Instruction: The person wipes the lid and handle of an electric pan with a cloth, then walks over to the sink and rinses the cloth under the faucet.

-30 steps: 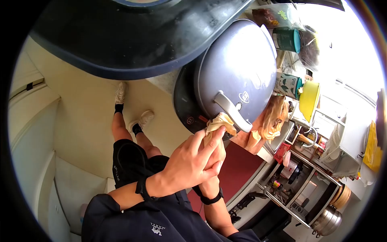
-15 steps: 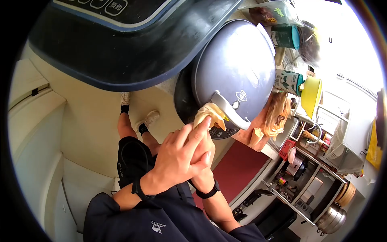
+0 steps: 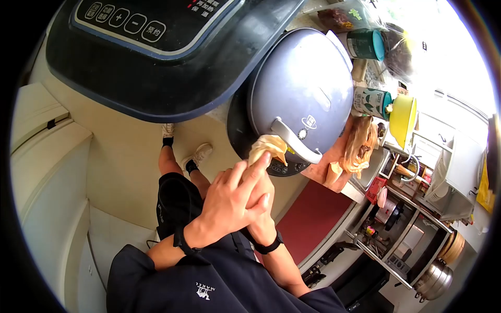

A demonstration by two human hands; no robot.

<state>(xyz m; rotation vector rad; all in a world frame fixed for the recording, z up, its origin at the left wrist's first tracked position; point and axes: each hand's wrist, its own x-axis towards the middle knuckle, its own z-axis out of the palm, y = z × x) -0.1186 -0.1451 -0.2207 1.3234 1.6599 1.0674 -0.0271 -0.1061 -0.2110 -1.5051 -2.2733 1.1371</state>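
My left hand (image 3: 224, 201) lies across my right hand, its fingers stretched out and its thumb apart. Beneath it is my right hand (image 3: 264, 192), largely covered, its fingers at a crumpled tan cloth (image 3: 267, 146) that it seems to hold. The tip of my left index finger meets the cloth's lower edge. Right beside the cloth is the pale handle (image 3: 295, 142) of a shiny grey-purple rice cooker (image 3: 308, 78). The cooker's dark control panel shows partly under the cloth. Each wrist wears a black band.
A black appliance with buttons (image 3: 141, 78) fills the upper left. Past the cooker are green-lidded tins (image 3: 370, 101), a yellow bowl (image 3: 403, 122), and a plastic bag (image 3: 360, 146) on a reddish counter. At the lower right, a shelf rack (image 3: 399, 245) holds pots.
The view has shifted a little, bringing more of the black appliance's buttons into sight. My hands and the cloth keep nearly the same pose by the handle.
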